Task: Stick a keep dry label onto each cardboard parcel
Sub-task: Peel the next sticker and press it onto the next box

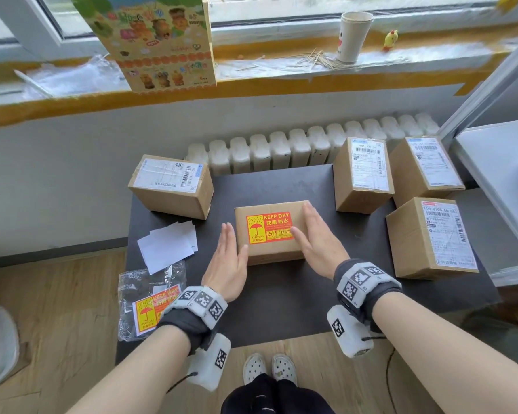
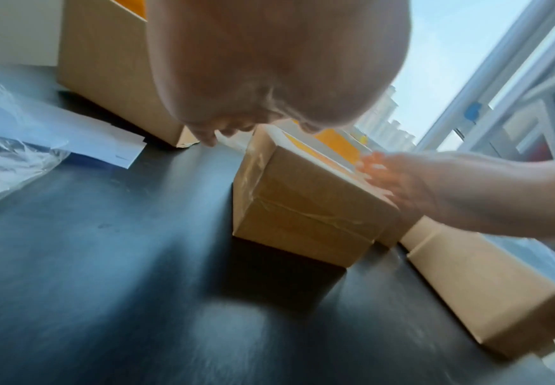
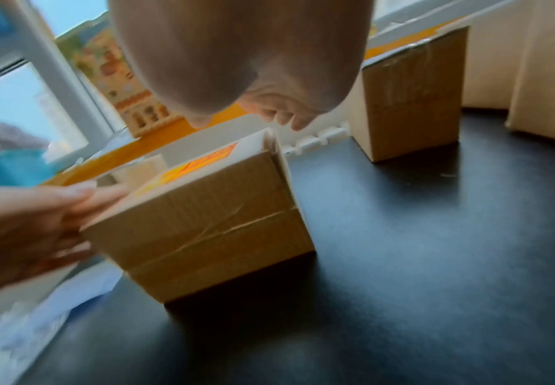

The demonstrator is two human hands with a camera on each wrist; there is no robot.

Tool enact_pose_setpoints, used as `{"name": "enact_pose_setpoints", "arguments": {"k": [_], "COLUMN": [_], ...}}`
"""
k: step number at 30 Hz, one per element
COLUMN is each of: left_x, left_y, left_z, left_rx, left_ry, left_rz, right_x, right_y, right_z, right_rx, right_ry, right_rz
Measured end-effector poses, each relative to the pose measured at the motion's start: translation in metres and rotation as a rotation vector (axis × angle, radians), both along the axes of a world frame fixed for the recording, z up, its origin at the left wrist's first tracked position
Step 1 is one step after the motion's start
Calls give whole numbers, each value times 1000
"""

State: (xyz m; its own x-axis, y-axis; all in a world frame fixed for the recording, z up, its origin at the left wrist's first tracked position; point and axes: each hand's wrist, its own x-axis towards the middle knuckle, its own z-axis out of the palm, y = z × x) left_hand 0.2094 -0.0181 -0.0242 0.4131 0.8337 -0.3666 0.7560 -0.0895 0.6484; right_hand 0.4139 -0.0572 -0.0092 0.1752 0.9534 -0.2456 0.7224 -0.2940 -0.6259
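A small cardboard parcel (image 1: 269,252) sits mid-table with a red and yellow keep dry label (image 1: 268,228) stuck flat on its top. My left hand (image 1: 229,255) lies with straight fingers along the parcel's left side; the right wrist view shows its fingers (image 3: 81,203) touching that side. My right hand (image 1: 314,234) rests flat over the top right edge, beside the label. The left wrist view shows the parcel (image 2: 302,208) with my right hand's fingers (image 2: 378,166) on its top. Neither hand grips anything. Several other parcels (image 1: 171,185) (image 1: 362,174) (image 1: 431,237) show only shipping labels.
A clear plastic bag of keep dry labels (image 1: 150,306) lies at the black table's (image 1: 281,300) front left corner, with white backing papers (image 1: 168,246) behind it. A fourth parcel (image 1: 425,168) stands far right. A radiator (image 1: 281,150) and windowsill lie beyond the table.
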Motion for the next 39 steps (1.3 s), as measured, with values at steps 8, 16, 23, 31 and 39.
{"name": "enact_pose_setpoints", "arguments": {"k": [8,16,23,31,39], "left_x": [16,28,52,69,89], "left_y": [34,55,81,97,104], "left_z": [10,30,48,47,38], "left_rx": [-240,-207,-193,-260,-330], "left_ry": [-283,-379,-467,-491,-468], "left_rz": [275,382,383,361,340], "right_x": [9,24,35,47,56], "right_y": [19,20,36,57,64], "right_z": [-16,1,9,0,3], "right_rx": [-127,24,215,214,153], "right_ry": [352,475,507,383,299], "right_rz": [-282,-351,-393,-376,-417]}}
